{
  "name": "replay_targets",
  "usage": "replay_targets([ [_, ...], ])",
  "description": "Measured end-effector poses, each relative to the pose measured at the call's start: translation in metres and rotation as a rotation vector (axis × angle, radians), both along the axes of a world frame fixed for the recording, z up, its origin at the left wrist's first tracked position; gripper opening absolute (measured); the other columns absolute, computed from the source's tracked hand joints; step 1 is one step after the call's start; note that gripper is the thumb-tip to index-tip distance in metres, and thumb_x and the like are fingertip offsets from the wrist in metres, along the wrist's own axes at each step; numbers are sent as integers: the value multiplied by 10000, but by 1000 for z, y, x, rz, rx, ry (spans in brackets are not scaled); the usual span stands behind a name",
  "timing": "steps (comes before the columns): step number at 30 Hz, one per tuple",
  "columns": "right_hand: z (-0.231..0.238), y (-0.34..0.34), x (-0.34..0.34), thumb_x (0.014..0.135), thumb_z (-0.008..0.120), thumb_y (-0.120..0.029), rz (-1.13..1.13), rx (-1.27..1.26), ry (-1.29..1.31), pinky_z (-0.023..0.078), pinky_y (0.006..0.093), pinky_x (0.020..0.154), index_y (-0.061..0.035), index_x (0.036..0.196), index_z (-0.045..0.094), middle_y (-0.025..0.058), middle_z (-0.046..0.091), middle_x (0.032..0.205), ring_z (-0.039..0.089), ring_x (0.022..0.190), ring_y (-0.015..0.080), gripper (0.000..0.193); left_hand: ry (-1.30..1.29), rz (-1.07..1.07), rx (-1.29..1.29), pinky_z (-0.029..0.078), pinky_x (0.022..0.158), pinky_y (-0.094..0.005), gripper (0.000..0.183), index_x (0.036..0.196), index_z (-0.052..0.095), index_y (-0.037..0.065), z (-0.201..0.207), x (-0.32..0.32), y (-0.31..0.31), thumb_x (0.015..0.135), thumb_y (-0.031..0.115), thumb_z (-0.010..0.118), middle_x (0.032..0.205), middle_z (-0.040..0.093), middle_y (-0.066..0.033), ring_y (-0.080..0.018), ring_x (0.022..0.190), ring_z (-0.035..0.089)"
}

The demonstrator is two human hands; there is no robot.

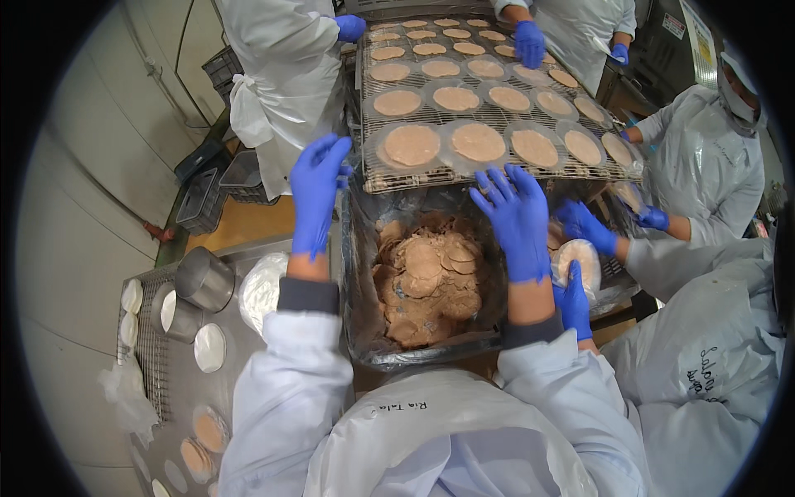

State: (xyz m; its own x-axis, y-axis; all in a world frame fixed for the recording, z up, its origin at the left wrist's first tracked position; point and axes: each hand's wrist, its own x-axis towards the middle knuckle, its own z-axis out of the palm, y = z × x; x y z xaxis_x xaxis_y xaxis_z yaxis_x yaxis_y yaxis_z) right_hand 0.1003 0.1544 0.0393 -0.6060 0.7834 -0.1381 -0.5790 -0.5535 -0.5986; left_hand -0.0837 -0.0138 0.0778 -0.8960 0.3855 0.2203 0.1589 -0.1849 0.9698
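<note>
Both my hands wear blue gloves and are held up on either side of a plastic-lined bin (490,335). My left hand (317,192) is open and holds nothing, above the bin's left edge. My right hand (515,219) has its fingers spread, just off the near end of a wire mesh conveyor (431,180). Round, flat, pinkish patties (478,142) lie in rows on that mesh, each on a thin clear disc. Inside the bin is a heap of discarded, clumped patties (426,282), browner than those on the conveyor.
A metal table (248,377) at left carries steel cylinders (204,280), stacks of white discs (209,348) and patty stacks (197,460). Grey crates (199,201) stand beyond it. Close at right, a co-worker's gloved hands (573,302) hold a patty stack (577,263). More co-workers flank the conveyor.
</note>
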Motion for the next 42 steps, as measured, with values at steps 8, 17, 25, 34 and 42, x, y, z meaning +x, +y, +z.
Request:
replay_targets([
  [8, -18, -9, 11, 885, 409, -296, 181, 88, 73, 400, 456, 907, -45, 1229, 388, 170, 450, 1228, 462, 1117, 314, 426, -670, -558, 270, 442, 843, -323, 316, 1111, 485, 26, -82, 67, -2, 863, 220, 520, 1060, 537, -95, -213, 1018, 515],
  [17, -55, -5, -1, 859, 355, -497, 337, -138, 370, 248, 579, 984, -31, 1317, 247, 212, 298, 1330, 274, 1249, 360, 662, -630, -531, 414, 463, 846, -351, 270, 1063, 483, 3, -87, 70, 21, 858, 170, 535, 995, 565, -98, -219, 974, 559],
  [25, -67, -82, 9, 847, 355, -511, 636, -324, 195, 275, 498, 1000, -20, 1287, 325, 179, 339, 1322, 330, 1224, 319, 660, 652, -39, -231, 441, 815, -291, 314, 1076, 567, 36, -124, 80, -51, 778, -12, 482, 1050, 587, -132, -233, 961, 568],
  [34, 52, -65, -72, 816, 500, -438, -178, 1127, -263, 280, 474, 983, -33, 1266, 363, 192, 384, 1287, 379, 1192, 315, 621, 637, 295, -1190, 441, 718, -387, 205, 961, 573, 21, -193, 77, -236, 782, 96, 510, 906, 588, -153, -307, 821, 554],
  [42, -9, -94, -52, 805, 533, -432, 158, 1471, -454, 252, 503, 977, -31, 1169, 481, 185, 453, 1230, 361, 1207, 311, 544, -414, 38, -36, 471, 723, -273, 196, 999, 556, 10, -156, 50, -194, 851, 131, 508, 967, 600, -95, -172, 861, 580],
])
